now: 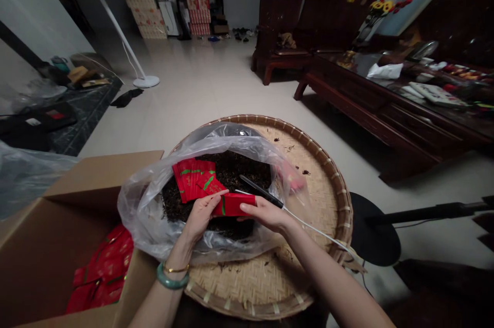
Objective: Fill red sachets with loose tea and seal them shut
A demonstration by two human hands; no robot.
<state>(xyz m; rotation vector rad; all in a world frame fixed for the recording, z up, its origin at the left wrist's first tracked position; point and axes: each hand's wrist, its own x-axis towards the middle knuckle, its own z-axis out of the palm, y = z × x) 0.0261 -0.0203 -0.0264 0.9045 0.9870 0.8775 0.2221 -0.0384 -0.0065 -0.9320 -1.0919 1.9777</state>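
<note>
My left hand [201, 218] pinches the left end of a red foil packet [236, 205] with a green band. At the packet's other end, my right hand [267, 213] grips it between thumb and fingers. Just behind the right hand is a black clamp-like tool [262, 192] with a white cord, its arms apart; whether that hand touches it is unclear. Beneath both hands, dark loose tea leaves [247, 163] fill a clear plastic bag [142, 199]. Several flat red packets [189, 178] lie fanned on the leaves.
The bag sits on a round woven bamboo tray [320, 184]. An open cardboard box [31, 251] at left holds several red packets [104, 271]. A black stand base [372, 230] is at right. Beyond are a white fan [145, 81] and a dark wooden table [358, 111].
</note>
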